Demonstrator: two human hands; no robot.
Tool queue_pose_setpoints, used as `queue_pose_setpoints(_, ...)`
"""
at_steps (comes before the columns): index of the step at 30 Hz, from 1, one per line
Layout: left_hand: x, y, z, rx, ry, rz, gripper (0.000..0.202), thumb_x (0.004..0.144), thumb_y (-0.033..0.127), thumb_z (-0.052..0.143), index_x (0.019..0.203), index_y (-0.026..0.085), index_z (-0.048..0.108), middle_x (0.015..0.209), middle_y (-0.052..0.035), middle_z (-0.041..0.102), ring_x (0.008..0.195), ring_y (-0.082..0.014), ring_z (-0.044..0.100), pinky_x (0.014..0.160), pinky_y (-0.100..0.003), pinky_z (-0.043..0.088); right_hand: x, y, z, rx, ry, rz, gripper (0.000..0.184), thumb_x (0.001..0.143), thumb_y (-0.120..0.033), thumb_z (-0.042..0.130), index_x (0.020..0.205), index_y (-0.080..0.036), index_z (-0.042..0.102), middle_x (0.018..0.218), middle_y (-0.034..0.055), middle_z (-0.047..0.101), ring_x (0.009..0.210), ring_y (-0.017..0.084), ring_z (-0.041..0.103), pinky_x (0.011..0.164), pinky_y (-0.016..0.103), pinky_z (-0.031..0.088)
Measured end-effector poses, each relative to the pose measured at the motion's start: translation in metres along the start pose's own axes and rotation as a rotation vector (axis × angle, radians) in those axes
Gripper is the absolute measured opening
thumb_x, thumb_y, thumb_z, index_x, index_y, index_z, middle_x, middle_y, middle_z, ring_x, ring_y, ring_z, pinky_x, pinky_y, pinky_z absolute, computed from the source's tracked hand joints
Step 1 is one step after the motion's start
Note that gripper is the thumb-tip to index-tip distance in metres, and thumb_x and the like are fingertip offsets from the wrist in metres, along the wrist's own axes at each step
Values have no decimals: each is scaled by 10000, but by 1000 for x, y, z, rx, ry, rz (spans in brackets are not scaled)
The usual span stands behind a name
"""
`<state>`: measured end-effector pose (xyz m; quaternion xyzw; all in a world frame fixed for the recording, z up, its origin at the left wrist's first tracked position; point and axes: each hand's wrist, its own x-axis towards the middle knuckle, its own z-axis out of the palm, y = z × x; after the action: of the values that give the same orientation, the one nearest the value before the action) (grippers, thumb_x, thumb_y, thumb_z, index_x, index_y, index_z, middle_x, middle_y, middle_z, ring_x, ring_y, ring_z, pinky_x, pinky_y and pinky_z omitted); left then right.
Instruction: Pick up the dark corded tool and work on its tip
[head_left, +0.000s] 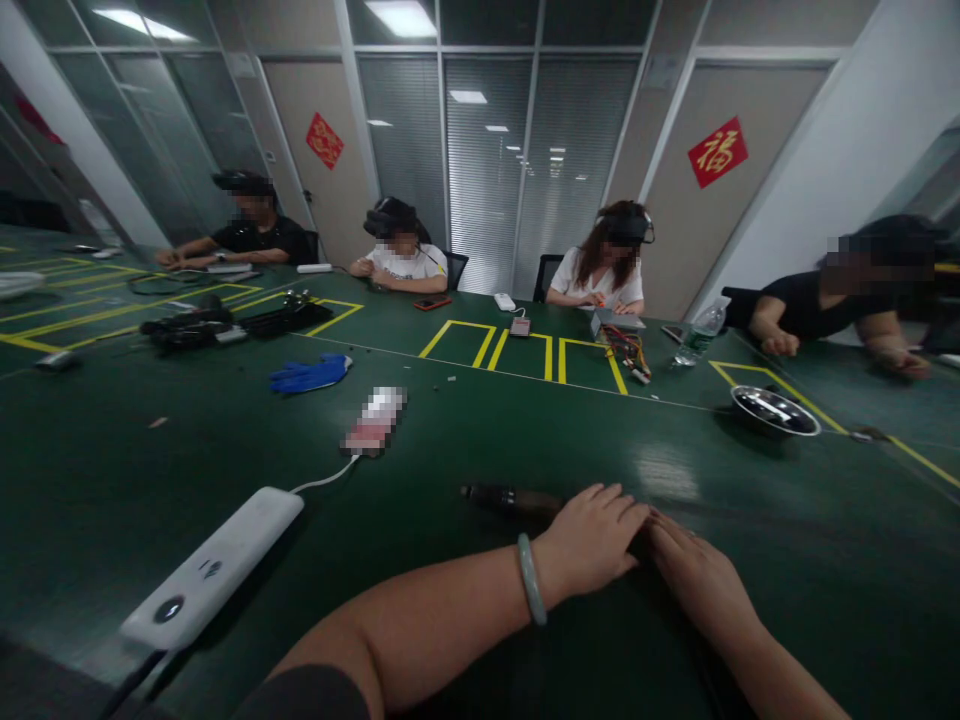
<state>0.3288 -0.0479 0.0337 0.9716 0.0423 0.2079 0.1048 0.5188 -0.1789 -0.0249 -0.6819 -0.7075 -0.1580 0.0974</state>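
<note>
A dark, rod-like thing (517,498) with a ribbed, narrower end lies on the green table, pointing left. My left hand (592,540), with a pale bracelet at the wrist, is palm down, its fingers closed over the rod's right part. Against its fingertips rests my right hand (694,560), its fingers also curled down over the dark thing. Most of what lies under both hands is hidden, and the rod's full kind does not show.
Left of me lies a white power strip (217,570), cabled to a phone (375,420). Farther off are a blue glove (311,374), a metal bowl (775,410), a water bottle (703,333) and black gear (232,322). Several people in headsets sit along the far side.
</note>
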Motion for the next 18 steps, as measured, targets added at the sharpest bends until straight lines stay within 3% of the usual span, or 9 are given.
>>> queue_pose_setpoints(2,-15,3,-11,-29,0,84,490,890,300,559,1336,152,421,1343,-110,532,1326,-225,394,1086,-376,333,0,3,2,11,8,-22,375,902,-163,382,1211,-185,594,1258,112,608,1137,223,593,918,344,533)
queue_pose_setpoints(4,-35,3,-20,-89,-53,160,385,914,270,503,1285,169,488,1267,-95,595,1251,-211,483,1046,-363,381,2,5,3,15,11,-40,367,918,-199,387,1224,-206,590,1277,99,597,1138,223,592,907,342,541)
queue_pose_setpoints(7,-65,-6,-26,-189,-146,170,346,922,336,499,1230,186,548,1204,-70,639,1140,-198,577,979,-331,445,3,8,6,14,-2,-40,328,949,-278,399,1205,-229,599,1260,90,610,1093,224,620,877,347,555)
queue_pose_setpoints(9,-80,-15,-27,-228,-193,174,402,936,376,481,1299,204,509,1317,-60,574,1254,-207,499,1053,-339,393,4,11,9,25,-21,-24,311,958,-301,399,1183,-232,602,1226,87,629,1047,221,641,850,345,563)
queue_pose_setpoints(13,-94,-28,-26,-291,-283,152,590,955,462,418,1472,207,290,1531,-54,301,1435,-239,194,1177,-410,203,7,16,13,82,-87,4,271,968,-312,395,1143,-244,590,1160,75,645,979,210,656,822,338,558)
queue_pose_setpoints(18,-95,-33,-22,-329,-306,159,633,949,494,413,1487,196,261,1553,-56,236,1448,-235,116,1193,-410,119,14,15,8,133,-175,19,249,980,-318,371,1129,-261,562,1090,60,645,893,196,660,738,312,543)
